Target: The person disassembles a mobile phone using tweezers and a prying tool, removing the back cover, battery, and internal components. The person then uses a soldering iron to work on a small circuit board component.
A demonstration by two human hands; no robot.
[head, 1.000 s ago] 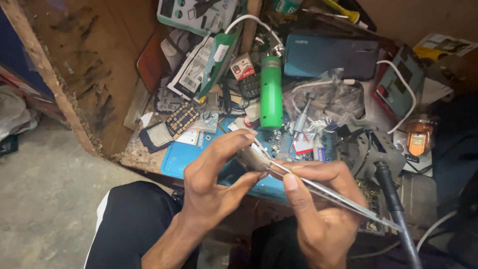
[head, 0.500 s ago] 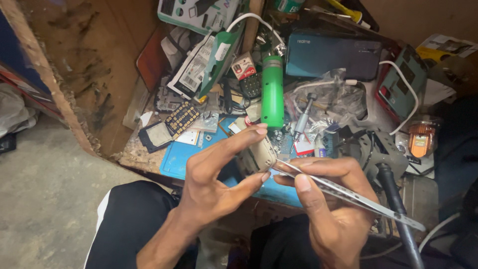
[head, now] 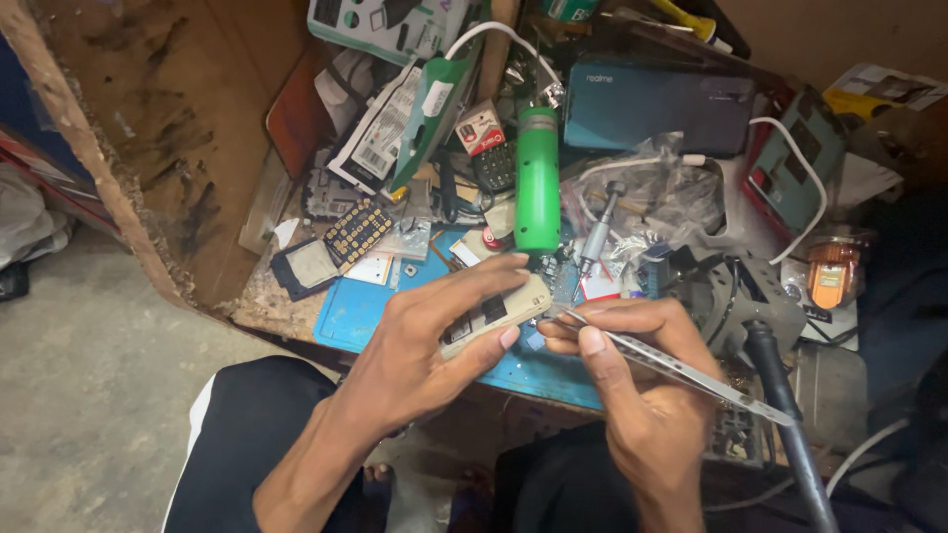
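My left hand (head: 425, 345) grips a small beige phone body (head: 494, 314) between thumb and fingers, its open side facing me. My right hand (head: 642, 385) pinches metal tweezers (head: 681, 367), whose tips touch the right end of the phone body. Both hands hover over a blue work mat (head: 365, 306) at the near edge of a cluttered bench. A green cylindrical tool (head: 538, 180) lies just beyond my fingers, with a small screwdriver (head: 597, 232) next to it.
A phone keypad (head: 357, 233) and a small dark frame (head: 308, 266) lie left on the bench. A teal phone (head: 660, 107) and white cable (head: 805, 178) sit at the back. A black hose (head: 785, 415) runs down at right. Wooden wall (head: 178, 128) on the left.
My left hand has turned the phone body slightly and lowered it. The tweezers' tips have stayed at its right end, with the right hand shifting a little.
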